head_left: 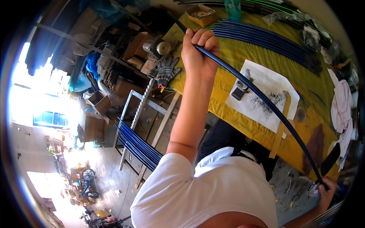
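A long, slim dark-blue rod [262,98] slants across the picture over the table, from the far left down to the near right. It appears curved, and its far end is black. My left hand [200,53] is wrapped round it near that far end, the arm stretched out. At the lower right, my right hand [326,192] is closed around the near end, its fingers partly hidden. Beneath the rod lies a white sheet [249,108] strewn with black shavings. On the sheet stands a small grey and black tool [240,89], its kind unclear.
A yellow-green cloth covers the table [224,108]. Several dark-blue rods [266,40] lie at its back; more rods [138,146] rest on a metal frame at left. A yellowish flat strip [280,125] crosses the sheet's right edge. A grey glove [166,72] lies at the left corner.
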A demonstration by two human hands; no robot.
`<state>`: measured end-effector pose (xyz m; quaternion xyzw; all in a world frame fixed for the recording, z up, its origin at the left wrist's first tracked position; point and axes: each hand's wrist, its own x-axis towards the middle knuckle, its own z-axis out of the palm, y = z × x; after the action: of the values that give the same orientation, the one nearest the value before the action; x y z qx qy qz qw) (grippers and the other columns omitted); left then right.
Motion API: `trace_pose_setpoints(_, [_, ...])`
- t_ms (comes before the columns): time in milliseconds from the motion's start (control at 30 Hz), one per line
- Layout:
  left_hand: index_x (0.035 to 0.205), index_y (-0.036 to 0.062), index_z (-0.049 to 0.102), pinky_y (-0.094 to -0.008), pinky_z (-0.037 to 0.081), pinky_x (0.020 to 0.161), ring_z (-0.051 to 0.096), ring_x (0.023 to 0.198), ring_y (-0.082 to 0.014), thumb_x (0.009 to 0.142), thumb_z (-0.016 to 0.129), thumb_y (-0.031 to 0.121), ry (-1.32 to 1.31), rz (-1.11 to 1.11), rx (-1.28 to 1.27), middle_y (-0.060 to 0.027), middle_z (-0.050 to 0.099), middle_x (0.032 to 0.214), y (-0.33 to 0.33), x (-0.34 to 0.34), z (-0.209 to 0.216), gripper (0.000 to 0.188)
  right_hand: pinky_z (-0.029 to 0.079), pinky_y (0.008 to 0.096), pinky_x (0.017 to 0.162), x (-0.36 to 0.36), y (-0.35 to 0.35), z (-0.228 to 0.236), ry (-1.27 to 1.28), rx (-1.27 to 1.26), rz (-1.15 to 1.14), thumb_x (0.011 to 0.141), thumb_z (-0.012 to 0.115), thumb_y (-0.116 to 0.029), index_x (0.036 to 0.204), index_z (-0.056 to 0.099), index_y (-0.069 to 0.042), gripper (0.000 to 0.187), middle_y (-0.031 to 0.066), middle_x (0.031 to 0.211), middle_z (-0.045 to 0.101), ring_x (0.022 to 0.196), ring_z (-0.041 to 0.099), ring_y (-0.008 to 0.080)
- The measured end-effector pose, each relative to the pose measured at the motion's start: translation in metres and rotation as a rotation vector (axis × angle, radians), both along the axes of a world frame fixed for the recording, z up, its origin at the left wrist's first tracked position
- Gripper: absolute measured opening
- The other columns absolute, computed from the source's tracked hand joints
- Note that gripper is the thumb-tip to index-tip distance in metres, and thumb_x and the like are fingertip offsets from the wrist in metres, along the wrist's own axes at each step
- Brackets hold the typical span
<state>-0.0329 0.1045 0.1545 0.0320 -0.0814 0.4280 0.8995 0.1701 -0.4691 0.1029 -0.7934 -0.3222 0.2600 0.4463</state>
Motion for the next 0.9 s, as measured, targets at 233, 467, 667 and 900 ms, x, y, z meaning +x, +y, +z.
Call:
trace_pose_setpoints(233, [0.066, 0.0078, 0.039, -0.0234, 0.029, 0.044, 0.039, 0.052, -0.0093, 0.092, 0.041, 0.012, -0.047, -0.043, -0.024, 0.0026, 0.040, 0.055, -0.004, -0.002, 0.008, 0.027, 0.032, 0.0206, 0.040, -0.012, 0.009, -0.001, 0.020, 0.035, -0.067, 0.081, 0.069, -0.033, 0.104, 0.049, -0.003, 0.043, 0.0069, 0.077, 0.055, 0.044, 0.041, 0.0068])
trace_pose_setpoints(467, [0.074, 0.0079, 0.040, -0.0234, 0.029, 0.046, 0.037, 0.054, -0.0095, 0.094, 0.042, 0.016, 0.080, 0.069, 0.076, 0.0024, 0.039, 0.059, -0.010, -0.004, 0.003, 0.022, 0.032, 0.0206, 0.040, -0.007, -0.001, -0.001, 0.072, -0.026, -0.084, 0.079, 0.070, -0.031, 0.104, 0.049, -0.003, 0.043, 0.0070, 0.084, 0.055, 0.045, 0.041, 0.0061])
trace_pose_setpoints(667, [0.083, 0.0109, 0.035, -0.0236, 0.027, 0.047, 0.034, 0.056, -0.0105, 0.096, 0.042, 0.023, 0.523, 0.539, 0.340, 0.0010, 0.036, 0.064, -0.007, 0.000, -0.012, 0.019, 0.033, 0.0191, 0.041, -0.003, -0.013, 0.026, -0.017, 0.025, 0.063, 0.082, 0.066, -0.025, 0.112, 0.049, -0.004, 0.040, 0.0071, 0.084, 0.055, 0.049, 0.044, 0.0073])
trace_pose_setpoints(900, [0.081, 0.0102, 0.035, -0.0231, 0.024, 0.045, 0.030, 0.055, -0.0100, 0.097, 0.041, 0.024, 0.480, 0.522, 0.326, 0.0012, 0.034, 0.064, -0.009, -0.009, -0.009, 0.022, 0.033, 0.0198, 0.039, 0.000, -0.005, 0.025, 0.125, -0.066, 0.033, 0.083, 0.065, -0.032, 0.111, 0.049, -0.003, 0.044, 0.0092, 0.084, 0.056, 0.043, 0.043, 0.0075])
